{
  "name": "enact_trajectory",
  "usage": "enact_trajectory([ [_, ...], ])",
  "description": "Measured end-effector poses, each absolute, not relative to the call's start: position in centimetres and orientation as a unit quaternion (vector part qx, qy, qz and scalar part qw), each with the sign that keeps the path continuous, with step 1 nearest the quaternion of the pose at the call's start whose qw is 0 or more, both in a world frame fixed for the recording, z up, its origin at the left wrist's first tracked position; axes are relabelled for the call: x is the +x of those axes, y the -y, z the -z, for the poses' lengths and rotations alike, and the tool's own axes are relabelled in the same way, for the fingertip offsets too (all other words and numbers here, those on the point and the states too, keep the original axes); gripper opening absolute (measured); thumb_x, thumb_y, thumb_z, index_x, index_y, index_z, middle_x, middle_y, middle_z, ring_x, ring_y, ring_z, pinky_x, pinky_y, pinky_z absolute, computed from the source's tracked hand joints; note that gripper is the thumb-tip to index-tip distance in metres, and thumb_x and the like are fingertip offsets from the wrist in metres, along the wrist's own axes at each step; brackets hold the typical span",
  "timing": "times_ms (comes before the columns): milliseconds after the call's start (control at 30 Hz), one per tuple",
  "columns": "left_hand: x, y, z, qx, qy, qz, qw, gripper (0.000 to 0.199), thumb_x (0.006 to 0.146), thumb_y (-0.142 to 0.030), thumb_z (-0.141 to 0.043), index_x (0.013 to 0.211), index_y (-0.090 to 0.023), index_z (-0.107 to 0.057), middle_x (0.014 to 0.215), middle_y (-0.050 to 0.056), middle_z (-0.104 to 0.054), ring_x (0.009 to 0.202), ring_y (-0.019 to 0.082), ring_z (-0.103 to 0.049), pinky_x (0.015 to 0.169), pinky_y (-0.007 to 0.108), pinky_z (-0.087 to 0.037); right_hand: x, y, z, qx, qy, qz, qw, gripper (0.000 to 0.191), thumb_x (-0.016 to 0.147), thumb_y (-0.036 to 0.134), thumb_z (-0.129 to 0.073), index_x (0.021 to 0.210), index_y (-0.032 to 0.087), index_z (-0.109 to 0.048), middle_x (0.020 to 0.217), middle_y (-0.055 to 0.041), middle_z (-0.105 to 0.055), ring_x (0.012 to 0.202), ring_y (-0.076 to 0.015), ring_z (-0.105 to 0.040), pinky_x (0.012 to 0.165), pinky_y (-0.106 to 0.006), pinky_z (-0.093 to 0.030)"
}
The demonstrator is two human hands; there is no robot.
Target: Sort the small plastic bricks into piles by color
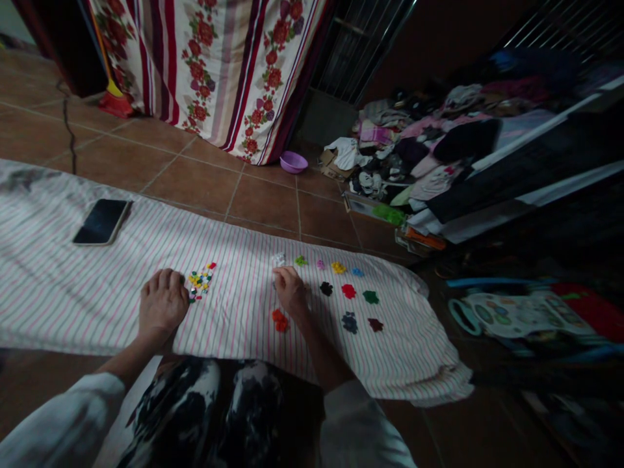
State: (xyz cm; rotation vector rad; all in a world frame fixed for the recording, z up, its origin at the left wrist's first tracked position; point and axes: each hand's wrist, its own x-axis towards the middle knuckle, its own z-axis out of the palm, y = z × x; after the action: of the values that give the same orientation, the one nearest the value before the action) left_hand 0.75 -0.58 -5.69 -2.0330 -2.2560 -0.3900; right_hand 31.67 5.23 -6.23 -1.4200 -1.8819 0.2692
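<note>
My left hand (164, 300) rests palm down on the striped cloth, fingers laid out, beside a small mixed pile of coloured pieces (199, 281). My right hand (291, 288) has its fingers pinched together just below a pile of white pieces (278, 259); whatever is between the fingertips is too small to make out. Around it lie single-colour piles: orange (279, 320), lime green (301, 260), pink (320, 264), yellow (338, 267), light blue (357, 272), black (326, 288), red (348, 290), dark green (371, 297), grey (350, 322) and dark brown (375, 324). My right hand partly hides others.
A phone (102, 221) lies on the striped cloth (234, 305) at the left. Beyond the cloth, a purple bowl (293, 162) stands on the tiled floor near a floral curtain (205, 65). Heaped clothes (419, 136) and a colourful toy-like panel (526, 313) are at the right.
</note>
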Motion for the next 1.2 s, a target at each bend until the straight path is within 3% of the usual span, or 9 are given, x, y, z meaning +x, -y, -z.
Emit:
enact_trajectory([
  [400,1.0,0.6,5.1,-0.659,0.741,0.129,0.014,0.038,0.095,-0.028,-0.034,0.118,-0.012,-0.059,0.128,0.019,-0.060,0.124,0.033,-0.050,0.099,0.045,-0.038,21.9,-3.2,7.4,-0.524,0.774,-0.217,0.281,0.029,0.095,0.015,-0.050,0.111,0.022,-0.074,0.107,-0.0076,-0.071,0.101,-0.0196,-0.066,0.095,-0.031,-0.053],
  [767,0.8,0.5,5.8,-0.663,0.735,0.134,0.047,0.033,0.095,-0.027,-0.038,0.114,-0.012,-0.061,0.124,0.018,-0.062,0.121,0.033,-0.053,0.095,0.046,-0.040,17.8,-4.8,6.8,-0.545,0.797,-0.198,0.167,0.043,0.098,0.019,-0.048,0.138,0.029,-0.064,0.112,-0.0056,-0.067,0.103,-0.0181,-0.064,0.093,-0.027,-0.051],
  [967,0.6,0.4,6.3,-0.666,0.732,0.130,0.056,0.031,0.095,-0.027,-0.038,0.113,-0.013,-0.059,0.125,0.017,-0.062,0.121,0.033,-0.053,0.095,0.045,-0.041,17.3,-4.7,6.2,-0.560,0.801,-0.174,0.121,0.044,0.100,0.025,-0.047,0.140,0.036,-0.062,0.117,-0.0032,-0.064,0.104,-0.0177,-0.062,0.090,-0.027,-0.051],
  [1200,0.8,0.3,6.2,-0.664,0.735,0.123,0.060,0.031,0.095,-0.027,-0.038,0.113,-0.013,-0.058,0.124,0.016,-0.062,0.122,0.033,-0.053,0.095,0.045,-0.040,17.1,-4.6,5.5,-0.578,0.788,-0.177,0.118,0.040,0.101,0.026,-0.049,0.136,0.037,-0.064,0.119,-0.0011,-0.065,0.108,-0.0167,-0.062,0.089,-0.026,-0.050],
])
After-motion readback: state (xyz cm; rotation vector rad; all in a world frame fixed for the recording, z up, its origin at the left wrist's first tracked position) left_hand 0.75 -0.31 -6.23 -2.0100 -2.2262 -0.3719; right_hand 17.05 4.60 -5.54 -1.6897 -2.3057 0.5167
